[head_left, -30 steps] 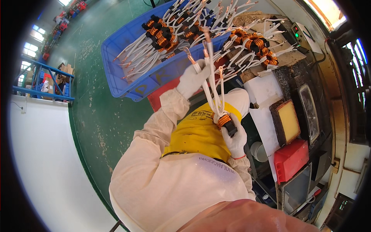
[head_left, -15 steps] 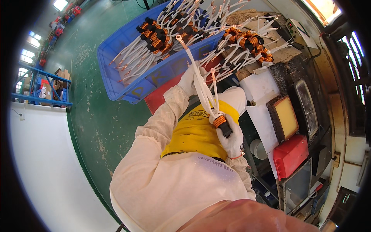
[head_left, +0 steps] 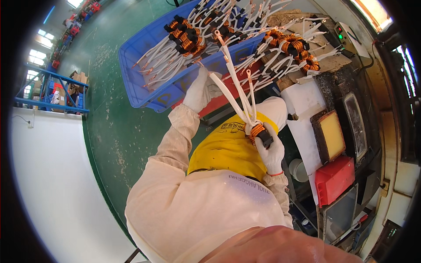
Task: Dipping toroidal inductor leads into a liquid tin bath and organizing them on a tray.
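Note:
My right hand [head_left: 271, 153], in a white knit glove, is closed round a toroidal coil [head_left: 259, 135] with copper-coloured winding and a black block. From this coil several white leads [head_left: 239, 85] with copper ends fan upward. My left hand [head_left: 199, 91], also gloved, is raised to the left of the leads, its fingers drawn together. One lead's bare end is close beside it. A small copper-coloured bit shows at the left fingertips; whether they grip it or it belongs to the things behind is unclear.
Beyond my hands, a blue bin [head_left: 151, 94] holds many similar coils [head_left: 186, 37]. More coils [head_left: 300, 50] lie on the bench at right. Along that bench are a yellowish block in a dark frame [head_left: 331, 136], a red container [head_left: 335, 180] and a control box [head_left: 348, 39].
My left hand has let go of the bundled leads and moved left and slightly down. The leads have spread apart, one leaning left. My right hand still holds the coil.

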Tool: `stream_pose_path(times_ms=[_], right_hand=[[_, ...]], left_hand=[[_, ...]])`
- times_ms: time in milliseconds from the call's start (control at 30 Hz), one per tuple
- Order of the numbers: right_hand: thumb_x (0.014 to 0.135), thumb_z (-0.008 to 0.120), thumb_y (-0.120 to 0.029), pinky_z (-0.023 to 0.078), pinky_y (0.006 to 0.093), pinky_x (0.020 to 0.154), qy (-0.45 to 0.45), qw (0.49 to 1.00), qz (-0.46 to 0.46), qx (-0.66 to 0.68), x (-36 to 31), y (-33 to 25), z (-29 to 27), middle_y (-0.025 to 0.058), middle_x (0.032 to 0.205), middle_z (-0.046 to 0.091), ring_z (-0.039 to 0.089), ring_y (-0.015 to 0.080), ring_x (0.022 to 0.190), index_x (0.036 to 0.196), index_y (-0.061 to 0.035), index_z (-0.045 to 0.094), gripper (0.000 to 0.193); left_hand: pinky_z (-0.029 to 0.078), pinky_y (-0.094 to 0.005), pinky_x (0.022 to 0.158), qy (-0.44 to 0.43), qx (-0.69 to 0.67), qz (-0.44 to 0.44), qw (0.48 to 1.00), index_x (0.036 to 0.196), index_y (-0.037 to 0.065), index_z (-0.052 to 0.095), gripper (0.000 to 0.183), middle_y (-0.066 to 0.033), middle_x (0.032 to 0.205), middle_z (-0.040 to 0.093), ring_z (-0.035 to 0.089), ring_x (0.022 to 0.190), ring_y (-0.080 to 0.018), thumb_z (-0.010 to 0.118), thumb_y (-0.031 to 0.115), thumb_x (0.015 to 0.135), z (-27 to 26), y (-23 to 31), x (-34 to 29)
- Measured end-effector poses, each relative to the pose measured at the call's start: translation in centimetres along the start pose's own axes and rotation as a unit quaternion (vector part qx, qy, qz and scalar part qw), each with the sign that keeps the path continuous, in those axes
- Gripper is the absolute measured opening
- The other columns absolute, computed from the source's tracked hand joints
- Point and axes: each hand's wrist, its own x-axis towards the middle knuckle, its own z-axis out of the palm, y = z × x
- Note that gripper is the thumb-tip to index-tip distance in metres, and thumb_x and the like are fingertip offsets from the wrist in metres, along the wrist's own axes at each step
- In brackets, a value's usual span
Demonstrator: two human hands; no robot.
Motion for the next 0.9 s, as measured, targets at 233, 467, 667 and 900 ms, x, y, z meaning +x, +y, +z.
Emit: stream_pose_path(times_ms=[233,467,667,900], right_hand=[[0.080,0.077,-0.022,0.057,0.0356,0.079,0.008,1.000,-0.015,0.006,-0.3,0.0,0.0,0.0187,0.103,0.071,0.072,0.0320,0.091,0.128,-0.0088,0.063,0.052],[0.080,0.076,-0.025,0.057,0.0371,0.077,0.007,1.000,-0.006,-0.013,-0.1,-0.7,-0.4,0.0196,0.100,0.071,0.072,0.0338,0.089,0.128,-0.0103,0.064,0.052],[0.081,0.076,-0.029,0.057,0.0366,0.076,-0.011,0.999,0.034,-0.007,0.5,-0.4,-0.6,0.0182,0.101,0.072,0.072,0.0327,0.088,0.128,-0.0114,0.064,0.051],[0.080,0.078,-0.026,0.057,0.0356,0.075,0.013,0.999,-0.002,-0.030,0.0,-0.6,0.1,0.0184,0.098,0.072,0.072,0.0312,0.086,0.126,-0.0073,0.064,0.052]], left_hand=[[0.053,-0.0271,0.063,-0.025,-0.005,-0.012,1.000,0.098,0.012,0.066,0.051,-0.0028,0.077,0.065,0.061,0.066,-0.0140,0.045,0.058,0.103,0.6,-1.1,2.6],[0.046,-0.0267,0.058,0.022,-0.032,-0.050,0.998,0.093,0.007,0.063,0.052,-0.0044,0.078,0.061,0.054,0.065,-0.0130,0.051,0.057,0.100,1.7,-0.3,2.2],[0.053,-0.0291,0.069,0.209,0.089,0.147,0.963,0.117,0.002,0.059,0.051,-0.0048,0.093,0.059,0.057,0.075,-0.0121,0.057,0.049,0.098,0.7,1.9,1.2],[0.051,-0.0249,0.060,0.094,0.238,0.184,0.949,0.124,0.002,0.060,0.041,-0.0065,0.107,0.071,0.058,0.066,-0.0076,0.049,0.036,0.104,5.8,5.8,-1.9]])
